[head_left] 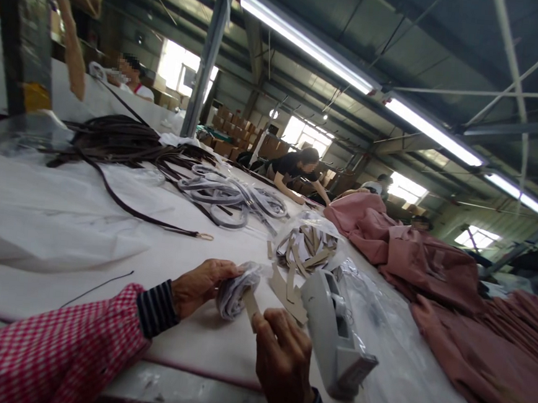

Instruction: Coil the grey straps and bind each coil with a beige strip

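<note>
Head view: gripping a rolled bundle [232, 297] over the near part of the tabletop [187, 347] with the left hand [198, 286], closed on its edge; pinching a cardboard strip [250, 307] against it with the right hand [284, 358], curled tight, near a tape dispenser [326, 336].

I hold a roll [232, 296] that looks like crinkled, shiny plastic; the strip [250, 305] I pinch looks like matt card. Dispenser [321, 330]: smooth hard plastic. Bag [313, 220]: thin glossy film. Pink cloth [431, 270] is matt, rumpled. My sleeve [62, 346]: matt cloth.
</note>
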`<move>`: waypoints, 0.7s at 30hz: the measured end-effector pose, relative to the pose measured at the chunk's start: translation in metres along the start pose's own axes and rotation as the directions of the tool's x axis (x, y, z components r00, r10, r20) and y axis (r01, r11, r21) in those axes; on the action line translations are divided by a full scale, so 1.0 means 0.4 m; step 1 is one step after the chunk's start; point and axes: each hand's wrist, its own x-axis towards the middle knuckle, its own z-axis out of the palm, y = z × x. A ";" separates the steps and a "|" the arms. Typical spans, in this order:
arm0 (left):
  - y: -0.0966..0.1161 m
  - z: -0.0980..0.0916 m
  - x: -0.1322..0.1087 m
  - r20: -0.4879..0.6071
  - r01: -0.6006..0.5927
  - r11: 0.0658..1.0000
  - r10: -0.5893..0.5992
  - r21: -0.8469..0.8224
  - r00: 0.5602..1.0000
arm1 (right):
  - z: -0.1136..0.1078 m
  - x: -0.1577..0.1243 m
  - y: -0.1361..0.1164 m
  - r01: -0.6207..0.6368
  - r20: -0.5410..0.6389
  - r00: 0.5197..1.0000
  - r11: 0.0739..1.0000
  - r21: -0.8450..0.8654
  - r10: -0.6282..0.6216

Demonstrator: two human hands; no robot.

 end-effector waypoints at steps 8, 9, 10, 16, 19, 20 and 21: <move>0.038 0.022 -0.011 0.035 -0.144 0.903 0.142 0.406 0.989 | 0.020 0.007 0.005 -0.109 0.017 0.994 0.991 0.077 0.108; 0.044 0.025 -0.017 0.080 -0.215 0.815 0.204 0.539 0.976 | 0.020 0.005 0.002 -0.119 0.000 0.993 0.990 0.074 0.120; 0.045 0.028 -0.022 0.143 -0.294 0.691 0.269 0.660 0.953 | 0.022 0.001 -0.001 -0.129 -0.013 0.991 0.989 0.074 0.130; -0.055 0.034 -0.036 0.465 -0.464 -0.086 0.334 0.881 0.820 | 0.059 -0.050 -0.017 -0.211 0.164 0.969 0.961 0.178 0.183; -0.109 0.018 -0.031 0.509 -0.486 -0.157 0.323 0.860 0.797 | 0.067 -0.065 -0.019 -0.271 0.308 0.930 0.941 0.204 0.201; -0.118 0.010 -0.028 0.519 -0.508 -0.127 0.332 0.852 0.787 | 0.066 -0.065 -0.018 -0.283 0.324 0.924 0.935 0.215 0.205; -0.123 0.001 -0.024 0.529 -0.538 -0.081 0.347 0.839 0.774 | 0.065 -0.064 -0.017 -0.293 0.336 0.919 0.929 0.228 0.207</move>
